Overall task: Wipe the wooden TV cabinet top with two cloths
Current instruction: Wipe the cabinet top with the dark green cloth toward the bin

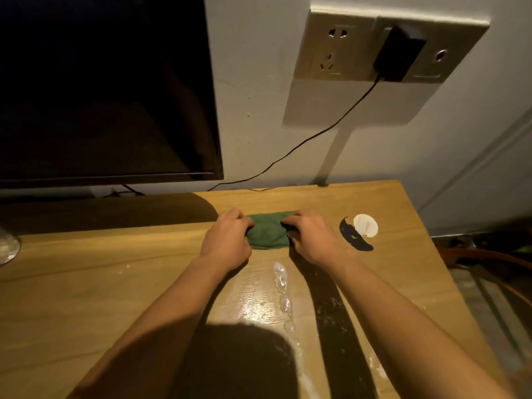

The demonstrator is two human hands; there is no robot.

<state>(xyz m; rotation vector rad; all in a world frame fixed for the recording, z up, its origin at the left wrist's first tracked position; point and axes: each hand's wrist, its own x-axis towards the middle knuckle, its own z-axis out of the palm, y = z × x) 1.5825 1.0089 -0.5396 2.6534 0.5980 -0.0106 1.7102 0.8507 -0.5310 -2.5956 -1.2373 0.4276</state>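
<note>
A green cloth (266,231) lies bunched on the wooden cabinet top (86,283), toward its back edge. My left hand (227,240) presses and grips the cloth's left side. My right hand (309,237) grips its right side, fingers curled over the edge. Only one cloth shows. A wet, shiny streak with foam (283,286) runs from the cloth toward me between my forearms.
A dark TV screen (100,87) stands at the back left. A wall socket panel (339,50) holds a black adapter (398,56) whose cable (316,136) drops to the cabinet. A white round cover (365,226) and a dark hole (352,236) sit right of my hands. The cabinet's right edge (449,269) is close.
</note>
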